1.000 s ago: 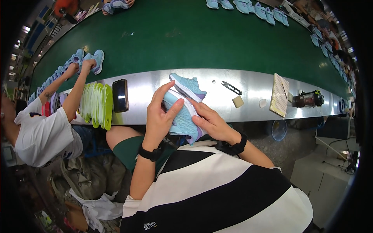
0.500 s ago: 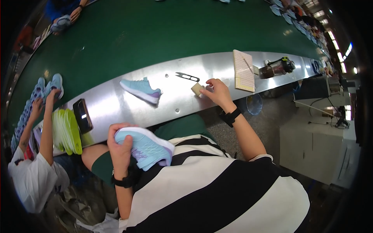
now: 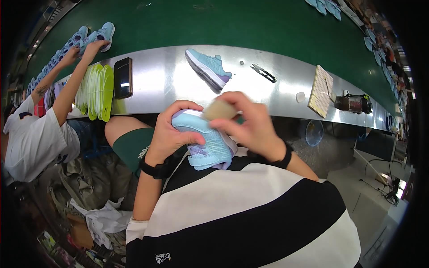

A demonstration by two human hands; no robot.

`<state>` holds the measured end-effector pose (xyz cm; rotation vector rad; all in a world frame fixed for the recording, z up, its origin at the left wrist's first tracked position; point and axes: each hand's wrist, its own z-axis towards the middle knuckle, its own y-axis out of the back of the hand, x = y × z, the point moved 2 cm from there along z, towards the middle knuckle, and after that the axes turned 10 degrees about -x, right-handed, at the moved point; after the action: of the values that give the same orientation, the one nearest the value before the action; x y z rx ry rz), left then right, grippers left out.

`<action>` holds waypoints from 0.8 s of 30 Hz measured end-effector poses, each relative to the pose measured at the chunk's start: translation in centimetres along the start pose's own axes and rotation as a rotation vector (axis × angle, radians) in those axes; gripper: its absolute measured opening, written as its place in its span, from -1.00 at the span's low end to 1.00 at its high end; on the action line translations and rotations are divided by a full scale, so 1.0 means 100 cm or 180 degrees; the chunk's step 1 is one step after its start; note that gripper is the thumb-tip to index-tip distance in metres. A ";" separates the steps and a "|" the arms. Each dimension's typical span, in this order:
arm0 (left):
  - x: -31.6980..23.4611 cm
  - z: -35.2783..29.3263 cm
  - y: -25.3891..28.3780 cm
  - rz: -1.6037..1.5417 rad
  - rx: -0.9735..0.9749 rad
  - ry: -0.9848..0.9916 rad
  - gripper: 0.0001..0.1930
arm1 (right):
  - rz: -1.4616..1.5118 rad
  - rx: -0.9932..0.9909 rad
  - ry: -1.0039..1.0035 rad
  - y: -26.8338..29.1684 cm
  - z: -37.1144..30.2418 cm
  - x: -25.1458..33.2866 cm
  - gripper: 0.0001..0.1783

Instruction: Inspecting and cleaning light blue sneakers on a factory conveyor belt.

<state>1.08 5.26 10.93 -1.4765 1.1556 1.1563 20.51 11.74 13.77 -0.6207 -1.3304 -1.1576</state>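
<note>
My left hand [image 3: 172, 129] grips a light blue sneaker [image 3: 206, 149] with lilac details by its toe, above my lap. Between the thumb and fingers of my right hand [image 3: 252, 127] is a beige eraser-like block [image 3: 220, 110], smeared by motion. The block is at the sneaker's white sole edge near the toe; whether it touches cannot be told. A second blue sneaker [image 3: 209, 67] lies on its side on the metal ledge [image 3: 156, 85]. Thread snips [image 3: 264, 73] rest on the ledge right of it.
A phone [image 3: 123, 78] and a bundle of yellow-green insoles [image 3: 96, 91] lie at left. Beside them a co-worker's hands [image 3: 96, 47] touch sneakers on the green belt [image 3: 170, 27]. At right are a notepad [image 3: 321, 91], a small whitish piece [image 3: 300, 97] and a dark bottle [image 3: 353, 105].
My right hand has picked the beige block up off the ledge and brought it to the sneaker in my left hand. The view has shifted, and the sneaker is held closer to the ledge.
</note>
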 end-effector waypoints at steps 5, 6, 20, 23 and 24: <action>0.012 -0.016 0.005 0.0086 -0.0274 -0.0135 -0.37 | -0.0467 0.0195 0.0861 -0.022 -0.001 0.011 -0.72; 0.015 -0.015 0.004 0.0058 -0.0379 -0.0239 -0.37 | -0.0425 0.0340 0.0772 -0.013 -0.010 0.004 -0.75; 0.022 -0.023 0.007 -0.0122 -0.0336 0.0074 -0.40 | -0.0083 0.0493 0.0631 -0.014 -0.010 0.003 -0.84; 0.017 -0.023 0.003 -0.0189 -0.0373 0.0082 -0.41 | 0.0052 0.0324 0.0860 -0.027 0.004 0.005 -0.83; 0.014 -0.025 0.002 -0.0168 -0.0412 -0.0025 -0.42 | 0.0033 0.0261 0.1082 -0.029 0.004 0.006 -0.80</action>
<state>1.37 2.58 9.90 -1.5894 1.0467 1.2188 17.60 10.90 13.69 -0.3514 -1.0763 -1.1366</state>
